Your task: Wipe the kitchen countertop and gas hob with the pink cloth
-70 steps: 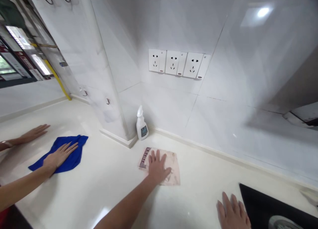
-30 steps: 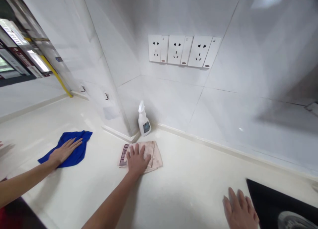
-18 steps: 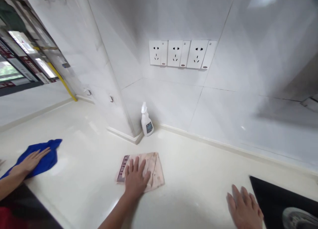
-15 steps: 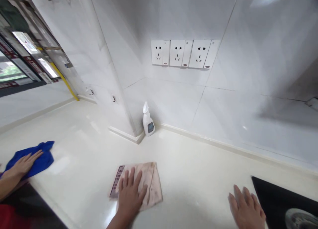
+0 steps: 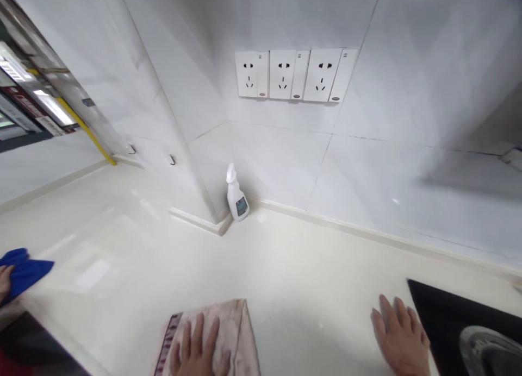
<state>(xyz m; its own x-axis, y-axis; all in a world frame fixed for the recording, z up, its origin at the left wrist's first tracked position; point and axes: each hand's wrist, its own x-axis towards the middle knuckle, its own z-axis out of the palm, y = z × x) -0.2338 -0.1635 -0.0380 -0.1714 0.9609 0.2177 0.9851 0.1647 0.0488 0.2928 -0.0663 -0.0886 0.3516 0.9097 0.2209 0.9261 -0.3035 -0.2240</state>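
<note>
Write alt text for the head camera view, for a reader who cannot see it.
A left hand presses flat on a folded pinkish cloth on a cream countertop, while the right hand rests open beside a black cooktop. A white spray bottle stands in the tiled corner below three wall sockets; another person's hand holds a blue cloth at far left.

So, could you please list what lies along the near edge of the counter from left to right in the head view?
Blue cloth → pink cloth under the left hand → right hand → black cooktop.
</note>
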